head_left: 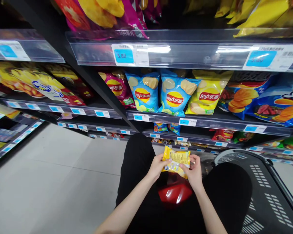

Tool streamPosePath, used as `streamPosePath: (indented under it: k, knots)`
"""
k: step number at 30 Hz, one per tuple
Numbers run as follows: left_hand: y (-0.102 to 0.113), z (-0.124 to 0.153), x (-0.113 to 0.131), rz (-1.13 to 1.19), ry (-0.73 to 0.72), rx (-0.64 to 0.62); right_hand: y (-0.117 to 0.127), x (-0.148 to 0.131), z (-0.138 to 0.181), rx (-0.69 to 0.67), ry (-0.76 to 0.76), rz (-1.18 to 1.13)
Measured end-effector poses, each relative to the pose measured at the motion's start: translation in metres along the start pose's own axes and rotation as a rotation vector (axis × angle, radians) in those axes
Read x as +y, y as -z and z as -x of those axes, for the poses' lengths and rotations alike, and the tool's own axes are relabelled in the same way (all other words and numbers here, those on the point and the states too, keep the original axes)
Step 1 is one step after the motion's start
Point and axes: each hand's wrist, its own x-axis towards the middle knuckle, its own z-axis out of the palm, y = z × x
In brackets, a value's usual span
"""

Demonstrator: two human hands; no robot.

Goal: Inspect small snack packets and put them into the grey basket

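Both hands hold a small yellow snack bag (175,161) low in front of me, over my black-clad knees. My left hand (158,166) grips its left edge with the thumb on top. My right hand (194,171) pinches the right edge with closed fingers. The bag's printed back faces up. Just below the bag sits a shiny red object (175,192), partly hidden between my legs.
Store shelves (210,122) in front carry chip bags: pink (117,87), blue (144,92), yellow (207,96). Price tags line the rails (130,54). A black shopping basket (263,182) stands at right. Pale tiled floor (51,175) stretches left, with more shelving (39,107) beyond.
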Motion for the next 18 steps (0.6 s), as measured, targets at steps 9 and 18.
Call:
streamPosePath:
  k: [9, 18]
  knots:
    - [0.008, 0.011, 0.015, 0.108, 0.095, -0.157, 0.005, -0.004, -0.003, -0.121, -0.167, -0.105]
    - [0.026, 0.009, 0.032, -0.087, -0.076, -0.279, 0.015, -0.016, 0.000, -0.135, -0.039, -0.048]
